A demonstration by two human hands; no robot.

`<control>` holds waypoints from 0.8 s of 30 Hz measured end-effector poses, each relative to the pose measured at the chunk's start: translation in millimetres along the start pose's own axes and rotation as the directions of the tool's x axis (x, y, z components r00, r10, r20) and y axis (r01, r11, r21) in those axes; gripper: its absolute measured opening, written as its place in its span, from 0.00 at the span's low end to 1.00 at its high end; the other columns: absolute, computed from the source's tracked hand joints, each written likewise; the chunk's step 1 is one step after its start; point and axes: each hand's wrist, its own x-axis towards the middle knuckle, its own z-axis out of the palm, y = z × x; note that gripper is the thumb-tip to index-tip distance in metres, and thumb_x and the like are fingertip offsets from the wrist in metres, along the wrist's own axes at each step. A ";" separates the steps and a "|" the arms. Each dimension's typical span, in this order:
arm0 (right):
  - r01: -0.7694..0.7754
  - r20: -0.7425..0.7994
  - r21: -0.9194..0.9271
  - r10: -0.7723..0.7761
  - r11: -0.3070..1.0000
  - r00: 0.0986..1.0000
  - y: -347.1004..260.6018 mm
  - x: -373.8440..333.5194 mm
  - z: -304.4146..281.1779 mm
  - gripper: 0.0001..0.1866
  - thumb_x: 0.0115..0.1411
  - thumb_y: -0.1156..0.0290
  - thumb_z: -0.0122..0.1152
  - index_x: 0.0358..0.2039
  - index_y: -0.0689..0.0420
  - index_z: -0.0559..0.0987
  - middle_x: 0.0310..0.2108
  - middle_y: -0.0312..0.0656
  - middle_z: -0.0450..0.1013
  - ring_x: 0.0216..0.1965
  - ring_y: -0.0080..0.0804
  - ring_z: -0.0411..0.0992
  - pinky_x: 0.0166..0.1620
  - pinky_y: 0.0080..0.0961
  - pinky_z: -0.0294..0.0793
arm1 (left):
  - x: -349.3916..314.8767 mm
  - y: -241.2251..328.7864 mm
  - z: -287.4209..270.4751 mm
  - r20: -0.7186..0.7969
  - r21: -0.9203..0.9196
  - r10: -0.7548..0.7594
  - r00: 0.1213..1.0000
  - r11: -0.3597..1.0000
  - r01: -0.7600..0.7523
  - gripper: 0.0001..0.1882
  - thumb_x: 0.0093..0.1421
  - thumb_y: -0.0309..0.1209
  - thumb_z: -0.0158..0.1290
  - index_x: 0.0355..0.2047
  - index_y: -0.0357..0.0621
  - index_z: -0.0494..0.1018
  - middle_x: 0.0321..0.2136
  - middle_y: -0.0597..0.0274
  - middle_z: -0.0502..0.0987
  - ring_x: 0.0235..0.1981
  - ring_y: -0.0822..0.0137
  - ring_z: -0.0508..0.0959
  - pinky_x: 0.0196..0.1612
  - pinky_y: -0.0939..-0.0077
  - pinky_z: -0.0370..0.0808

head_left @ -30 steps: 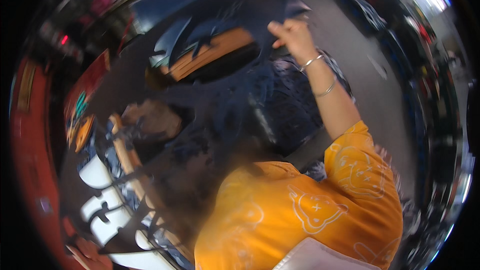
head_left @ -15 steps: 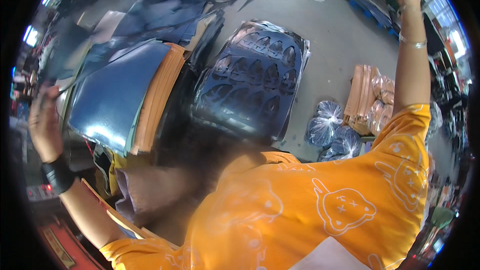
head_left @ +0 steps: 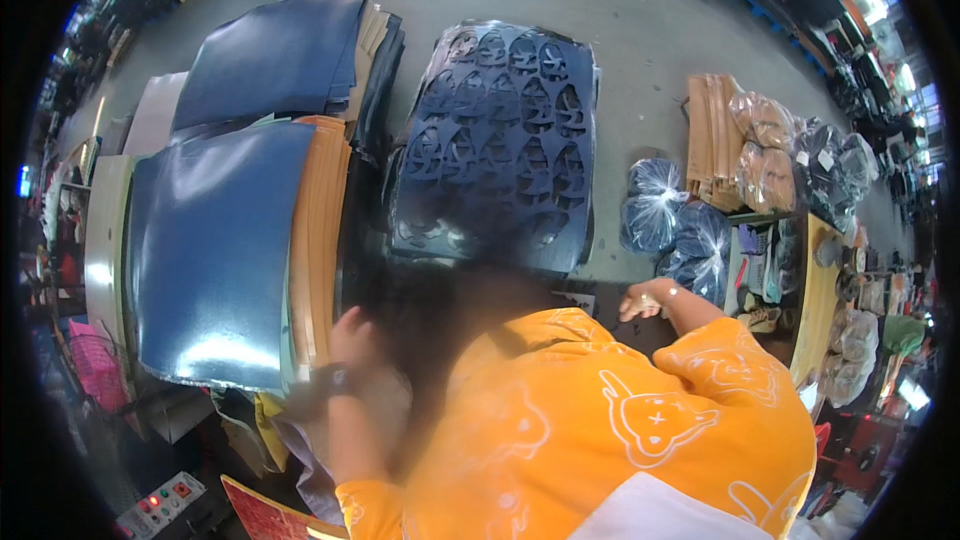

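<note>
My left hand (head_left: 354,338) is blurred beside the lower end of the brown sheet edges (head_left: 318,240), its fingers too smeared to read. These edges show along the right of a stack topped by a glossy dark blue sheet (head_left: 215,250). Toward the right, my right hand (head_left: 648,298) hangs low with loosely bent fingers apart and nothing visible in them, near clear bags of dark material (head_left: 697,250). Between and beyond my hands lies a pile of dark sheets (head_left: 478,145) with rows of shoe-part-shaped cut-outs. A dark blur covers its near edge.
Another blue sheet stack (head_left: 270,60) stands farther back at the left. Brown bundles (head_left: 710,140) and bagged pieces (head_left: 765,175) lie at the right, above a shelf. A control box with buttons (head_left: 162,506) is at lower left, close to a pink basket (head_left: 95,365).
Both arms have come down and inward from a wide, raised spread. The dark, blurred strips that stretched across the far side are gone from the air. My view has shifted too.
</note>
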 end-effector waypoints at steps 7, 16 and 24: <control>0.535 -0.611 -0.327 -0.606 0.779 0.509 -318.8 67.4 -213.6 0.15 0.54 0.64 0.55 0.39 0.55 0.81 0.38 0.48 0.77 0.42 0.48 0.75 0.47 0.38 0.73 | 93.2 37.0 -121.4 -0.367 -0.032 0.071 0.928 0.995 -0.089 0.25 0.56 0.22 0.53 0.56 0.39 0.66 0.50 0.50 0.71 0.51 0.59 0.71 0.51 0.66 0.71; 0.793 -0.687 0.600 -0.439 0.109 0.580 -710.4 127.8 -408.3 0.21 0.57 0.66 0.60 0.49 0.63 0.75 0.36 0.44 0.76 0.33 0.32 0.75 0.35 0.25 0.75 | 236.3 38.8 -170.3 -0.643 0.664 0.401 0.652 0.716 0.215 0.31 0.56 0.37 0.53 0.59 0.44 0.62 0.60 0.47 0.59 0.61 0.44 0.58 0.62 0.47 0.53; 0.702 -0.807 0.548 0.067 0.455 0.586 -809.9 222.7 -448.8 0.28 0.52 0.56 0.66 0.49 0.58 0.71 0.33 0.42 0.72 0.24 0.31 0.69 0.23 0.26 0.68 | 261.3 10.1 -156.6 -0.664 0.616 0.330 0.671 0.750 0.241 0.30 0.59 0.45 0.46 0.59 0.45 0.63 0.61 0.47 0.59 0.64 0.41 0.53 0.64 0.42 0.45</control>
